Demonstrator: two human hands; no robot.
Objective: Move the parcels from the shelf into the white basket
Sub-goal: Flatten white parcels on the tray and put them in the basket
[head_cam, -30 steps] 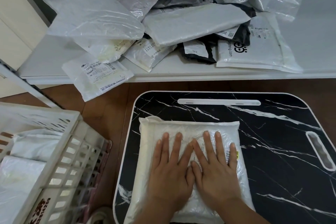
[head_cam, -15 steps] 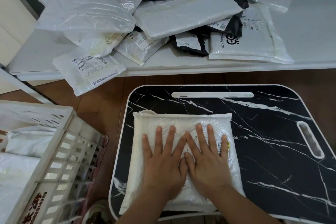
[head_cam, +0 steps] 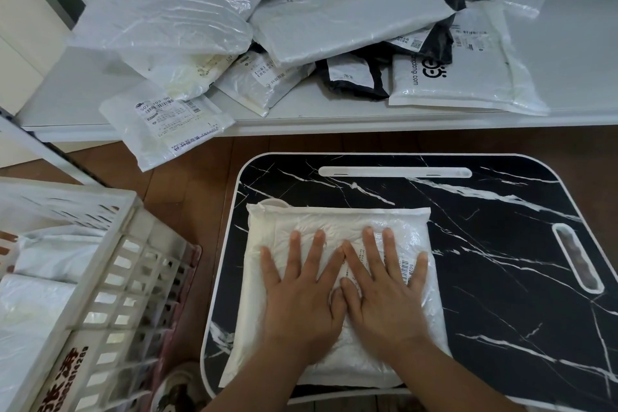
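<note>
Item: white parcel [head_cam: 337, 221], flat on the black marbled worktop [head_cam: 501, 244].

Hands: left hand [head_cam: 301, 298] and right hand [head_cam: 384, 294] lie side by side on top of it, palms down, fingers straight and spread, thumbs touching. Neither grips; both press. Judged purpose: flattening or steadying the padded bag before it is lifted across.

Appearance: soft, pillowy plastic mailer, crinkled and glossy, roughly square, with a barcode label [head_cam: 406, 269] partly showing just beside the right hand's little finger.

Destination: white basket [head_cam: 110, 264], left of the left hand, on the floor; pale bags already inside.

Remaining stock: heap of parcels [head_cam: 334, 20] on the white shelf [head_cam: 585, 53] beyond the fingertips, white, clear and dark bags overlapping; one labelled bag [head_cam: 167, 127] overhangs the shelf edge.
</note>
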